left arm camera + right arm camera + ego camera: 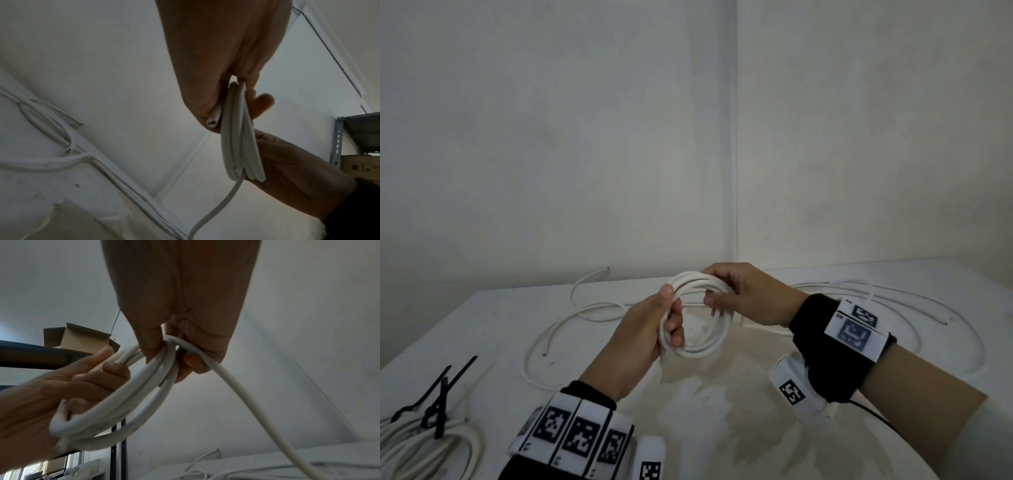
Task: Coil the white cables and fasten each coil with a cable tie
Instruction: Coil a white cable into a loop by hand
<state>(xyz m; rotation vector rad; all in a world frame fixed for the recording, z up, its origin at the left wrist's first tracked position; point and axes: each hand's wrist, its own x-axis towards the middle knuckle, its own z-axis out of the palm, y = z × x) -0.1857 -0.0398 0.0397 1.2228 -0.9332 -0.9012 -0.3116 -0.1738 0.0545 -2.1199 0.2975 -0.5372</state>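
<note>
Gripping the white cable coil (700, 317) above the counter (500, 325), we hold its left side in our left hand (645, 329) and pinch its top with our right hand (750, 294). It forms several round loops, one strand trailing down.

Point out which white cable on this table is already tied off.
The coil at the near left corner: black cable ties lie across it. The coil in both hands has no tie, and the other cables lie loose.

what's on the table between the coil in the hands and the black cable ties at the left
In the head view, a loose white cable lies looped on the table between the held coil and the black cable ties; nothing else shows there.
</note>
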